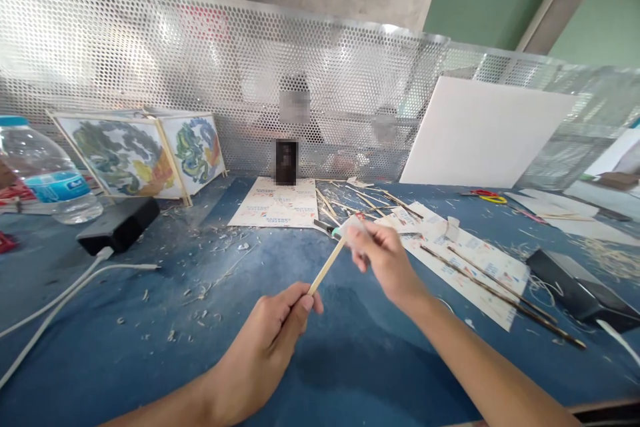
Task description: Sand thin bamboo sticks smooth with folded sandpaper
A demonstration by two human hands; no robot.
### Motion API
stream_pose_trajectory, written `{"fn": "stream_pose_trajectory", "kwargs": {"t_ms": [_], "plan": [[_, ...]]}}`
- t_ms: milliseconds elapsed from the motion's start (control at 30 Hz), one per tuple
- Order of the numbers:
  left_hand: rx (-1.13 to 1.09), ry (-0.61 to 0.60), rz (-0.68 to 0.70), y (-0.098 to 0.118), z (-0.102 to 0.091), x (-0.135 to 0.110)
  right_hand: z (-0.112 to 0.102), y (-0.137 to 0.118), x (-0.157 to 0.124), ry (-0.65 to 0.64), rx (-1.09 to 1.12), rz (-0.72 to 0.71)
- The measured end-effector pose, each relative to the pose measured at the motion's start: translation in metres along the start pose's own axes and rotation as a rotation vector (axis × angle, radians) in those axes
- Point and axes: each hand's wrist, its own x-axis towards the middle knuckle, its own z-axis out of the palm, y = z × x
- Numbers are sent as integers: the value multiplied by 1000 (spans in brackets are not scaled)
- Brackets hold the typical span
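Note:
Pinched in my left hand (285, 323) is a thin, pale bamboo strip (327, 267), slanting up and away to the right. My right hand (383, 250) is closed at the strip's far end on a small whitish piece of sandpaper (351, 228), slightly blurred; how it wraps the strip is partly hidden by the fingers. Just behind that hand, a tool with a black and teal handle (330, 230) lies on the blue table, partly covered.
Printed sandpaper sheets (273, 203) lie ahead, with bamboo strips (367, 200) and dark sticks (500, 287) to the right. A painted lantern (117, 153), water bottle (45, 173) and black box (119, 223) stand left. Scissors (487, 196) and a black device (583, 290) lie right.

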Motion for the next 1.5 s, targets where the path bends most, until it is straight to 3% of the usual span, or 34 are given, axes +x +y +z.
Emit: {"fn": "stream_pose_trajectory", "kwargs": {"t_ms": [100, 300, 367, 533, 600, 733, 800, 900, 1067, 1300, 1500], "plan": [[48, -3, 2, 2, 1, -1, -5, 1, 3, 65, -1, 0], [233, 99, 52, 3, -2, 4, 26, 4, -14, -211, 3, 114], [309, 129, 65, 2, -3, 5, 24, 5, -12, -175, -8, 110], [422, 147, 87, -4, -5, 6, 6, 3, -3, 120, -3, 53], [444, 149, 99, -7, -9, 7, 14, 4, -7, 95, -10, 77], [479, 154, 116, -12, -17, 7, 40, 9, -20, -122, -29, 161], [473, 171, 104, -12, -18, 8, 41, 12, -19, -53, -47, 161], [416, 180, 87, -7, -16, 10, 27, 15, -8, 161, -65, 113], [180, 141, 57, 4, -16, 15, 13, 10, -2, 108, -29, 67], [-312, -31, -54, 0, -17, 17, 7, 5, -5, 126, -97, 4], [-534, -106, -131, 0, -9, 14, 1, 13, -2, 77, -154, -6]]}}
